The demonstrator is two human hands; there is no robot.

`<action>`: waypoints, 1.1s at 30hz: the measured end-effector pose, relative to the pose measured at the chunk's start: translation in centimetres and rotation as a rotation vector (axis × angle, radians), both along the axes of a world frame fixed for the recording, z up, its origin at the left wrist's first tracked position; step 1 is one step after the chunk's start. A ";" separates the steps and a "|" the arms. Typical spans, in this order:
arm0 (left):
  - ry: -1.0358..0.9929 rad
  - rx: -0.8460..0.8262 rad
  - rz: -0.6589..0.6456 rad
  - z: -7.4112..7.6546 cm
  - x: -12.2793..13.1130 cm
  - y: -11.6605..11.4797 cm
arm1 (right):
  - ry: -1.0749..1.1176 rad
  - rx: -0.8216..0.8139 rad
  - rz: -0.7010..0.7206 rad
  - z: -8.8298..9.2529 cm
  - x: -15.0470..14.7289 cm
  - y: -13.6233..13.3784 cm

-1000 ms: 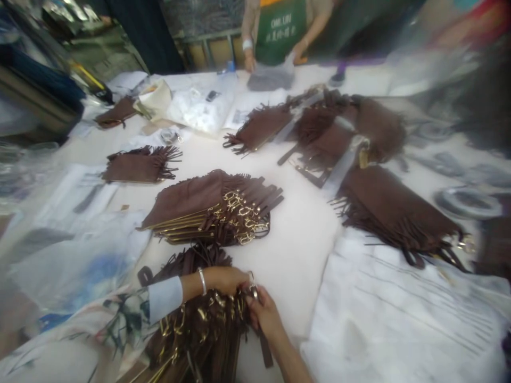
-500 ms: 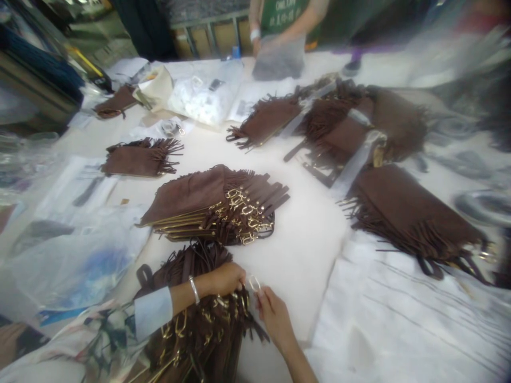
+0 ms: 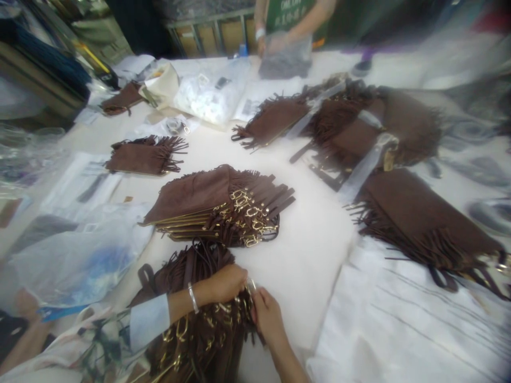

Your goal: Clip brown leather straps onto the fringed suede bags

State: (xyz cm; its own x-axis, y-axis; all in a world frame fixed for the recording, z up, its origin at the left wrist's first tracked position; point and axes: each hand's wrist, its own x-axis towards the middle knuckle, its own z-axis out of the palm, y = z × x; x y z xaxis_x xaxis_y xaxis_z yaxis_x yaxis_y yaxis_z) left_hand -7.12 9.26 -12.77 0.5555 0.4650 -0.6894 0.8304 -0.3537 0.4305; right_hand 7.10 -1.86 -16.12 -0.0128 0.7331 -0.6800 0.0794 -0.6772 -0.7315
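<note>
My left hand (image 3: 228, 283), with a silver bracelet at the wrist, is closed in a pinch over a stack of dark brown fringed pouches (image 3: 203, 351). Facing it, my right hand (image 3: 268, 315) has its thumb and fingers closed on a shiny metal clasp (image 3: 250, 285). The clasp sits between both hands, and the left fingertips touch its near side. Gold clasps and zips show along the stack below. Exactly what my left fingers grip is partly hidden, though it seems to be the clasp's end.
Ahead lies a neat pile of brown pouches (image 3: 191, 197) with gold clasps. More fringed pouches (image 3: 423, 218) rest at right, beside white sheeting (image 3: 399, 330). Plastic bags (image 3: 80, 260) cover the left side. Across the table a person (image 3: 289, 21) handles a grey bag (image 3: 285, 58). Another person's hand (image 3: 27, 306) shows at lower left.
My right hand has moved slightly left and the clasp is now tilted between both hands. The view has shifted a little. Another person's hand shows more at lower left.
</note>
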 end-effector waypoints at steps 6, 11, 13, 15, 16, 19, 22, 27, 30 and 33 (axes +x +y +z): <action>0.030 0.060 -0.040 0.7 0.3 -0.2 | 0.082 -0.094 -0.099 -0.1 -0.7 0.0; 0.031 0.074 -0.059 0.8 0.4 -0.3 | 0.241 -0.210 -0.161 -0.2 -1.3 0.0; 0.028 0.077 -0.060 0.8 0.4 -0.3 | 0.273 -0.227 -0.179 0.0 -1.3 0.2; 0.028 0.079 -0.058 0.8 0.3 -0.4 | 0.283 -0.238 -0.197 0.2 -1.4 0.2; 0.027 0.081 -0.057 0.8 0.3 -0.4 | 0.280 -0.242 -0.209 0.3 -1.5 0.2; 0.023 0.084 -0.054 0.8 0.3 -0.4 | 0.255 -0.250 -0.243 0.5 -1.8 0.2; 0.018 0.085 -0.051 0.8 0.4 -0.5 | 0.234 -0.251 -0.259 0.6 -1.9 0.3; 0.011 0.087 -0.047 1.0 0.4 -0.5 | 0.242 -0.264 -0.215 0.7 -1.5 0.5; 0.008 0.085 -0.042 1.1 0.4 -0.5 | 0.249 -0.262 -0.179 0.7 -1.1 0.4; 0.003 0.075 -0.039 1.2 0.5 -0.5 | 0.277 -0.264 -0.141 0.6 -0.8 0.4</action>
